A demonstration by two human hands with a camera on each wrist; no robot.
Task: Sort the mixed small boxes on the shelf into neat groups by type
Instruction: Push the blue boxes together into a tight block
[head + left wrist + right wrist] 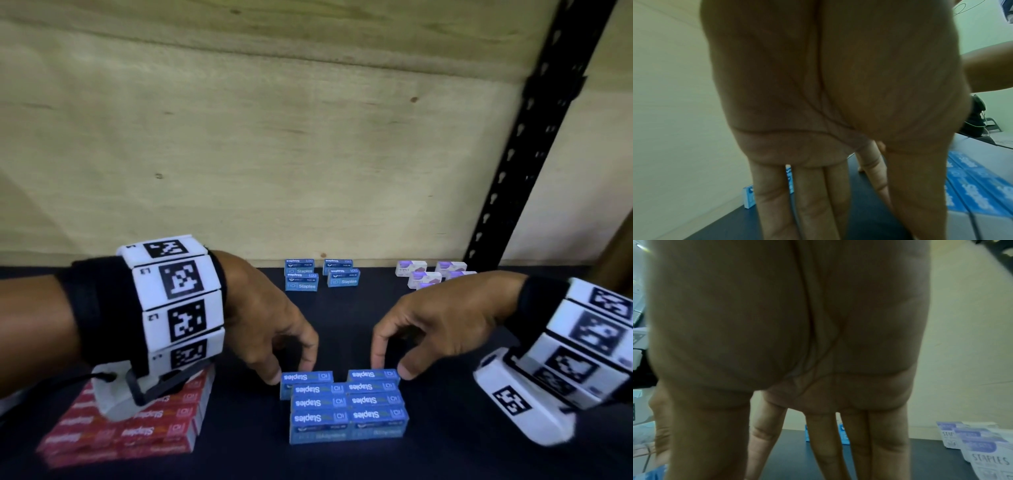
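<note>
On the dark shelf (342,325), the blue stack (346,407) sits right of the red boxes (130,428). The left hand (270,329) pinches its rear-left box (306,378), the right hand (442,322) its rear-right box (373,375); a careless nudge could skew the rows.

Blue boxes (346,404): bright blue, white "Staples" lettering. Rear blue boxes (320,275): the same blue and white. Red boxes (137,428), left of the blue boxes: red, white lettering. Purple boxes (428,274): white with purple panels. Shelf (342,325): dark navy. Backboard (274,154): pale wood grain. Wristbands (181,301): white, black square-code patterns. Upright (534,137): black.
</note>
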